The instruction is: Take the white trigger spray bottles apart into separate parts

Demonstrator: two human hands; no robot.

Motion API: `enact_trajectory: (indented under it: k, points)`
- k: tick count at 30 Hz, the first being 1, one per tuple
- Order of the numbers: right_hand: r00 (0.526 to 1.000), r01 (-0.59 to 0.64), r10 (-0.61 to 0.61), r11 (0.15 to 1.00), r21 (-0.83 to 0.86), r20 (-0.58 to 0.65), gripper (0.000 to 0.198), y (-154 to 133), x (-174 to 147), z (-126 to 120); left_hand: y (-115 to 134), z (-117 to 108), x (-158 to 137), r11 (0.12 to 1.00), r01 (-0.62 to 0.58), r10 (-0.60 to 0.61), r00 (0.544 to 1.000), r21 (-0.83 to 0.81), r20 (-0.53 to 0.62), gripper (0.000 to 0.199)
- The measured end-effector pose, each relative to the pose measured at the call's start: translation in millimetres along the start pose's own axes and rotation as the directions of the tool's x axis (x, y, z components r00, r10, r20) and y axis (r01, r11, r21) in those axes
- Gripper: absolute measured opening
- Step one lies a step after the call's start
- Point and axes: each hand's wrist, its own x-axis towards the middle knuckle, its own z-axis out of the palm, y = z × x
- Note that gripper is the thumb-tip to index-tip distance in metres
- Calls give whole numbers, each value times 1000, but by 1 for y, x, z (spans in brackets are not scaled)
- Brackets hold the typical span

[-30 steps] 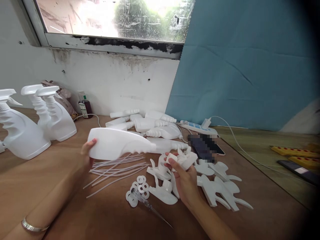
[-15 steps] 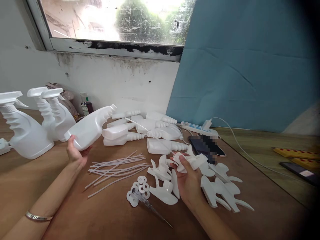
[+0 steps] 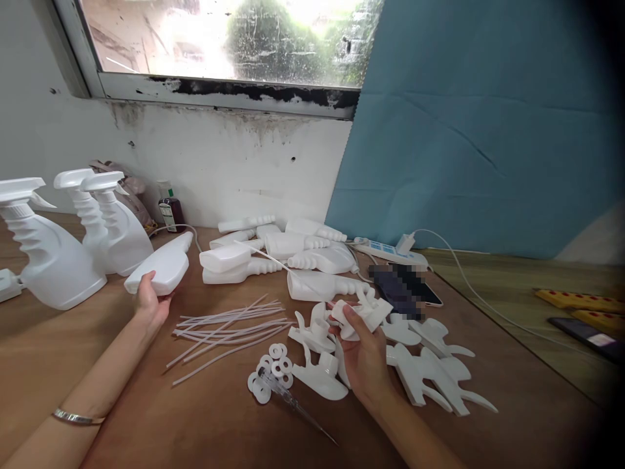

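My left hand (image 3: 152, 301) is closed on the base end of a white spray bottle (image 3: 163, 266) without a head, tilted with its neck pointing away to the upper right. My right hand (image 3: 364, 355) grips a white trigger spray head (image 3: 364, 318), and a thin dip tube (image 3: 266, 254) sticks out of it to the upper left. Around my right hand lie more spray heads (image 3: 319, 378). Thin white tubes (image 3: 229, 329) lie in a loose bundle between the hands. A pile of white ring washers (image 3: 261, 385) has a clear-handled screwdriver (image 3: 293, 400) resting on it.
Several bottles without heads (image 3: 322, 286) lie in a heap behind the tubes. At the left stand three bottles with spray heads (image 3: 58, 267). A dark bottle (image 3: 170, 212) is by the wall. A power strip (image 3: 390, 251) and phones (image 3: 400, 290) lie to the right.
My left hand has tipped the bottle, so its neck now points away and lower. My right hand has turned the spray head slightly, and its tube has swung down and left.
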Motion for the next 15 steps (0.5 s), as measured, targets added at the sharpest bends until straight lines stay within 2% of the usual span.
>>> enact_trajectory:
  k: [2,6,11,15]
  points:
    - [999,28,-28,999,-29,28,30,0,-2,0,-1,3,-4,998,21,-23,999,-54,-39,35]
    - [994,72,-67,996,-57,81,28,1,-5,0,-2,6,-7,996,31,-35,998,-82,-44,29]
    - [991,79,-69,993,-85,116,25,2,-6,-1,-8,5,-2,1000,13,-13,1000,-9,-11,22]
    - [991,60,-50,995,-83,122,30,3,-6,-1,-17,3,9,991,-94,96,995,99,-18,20]
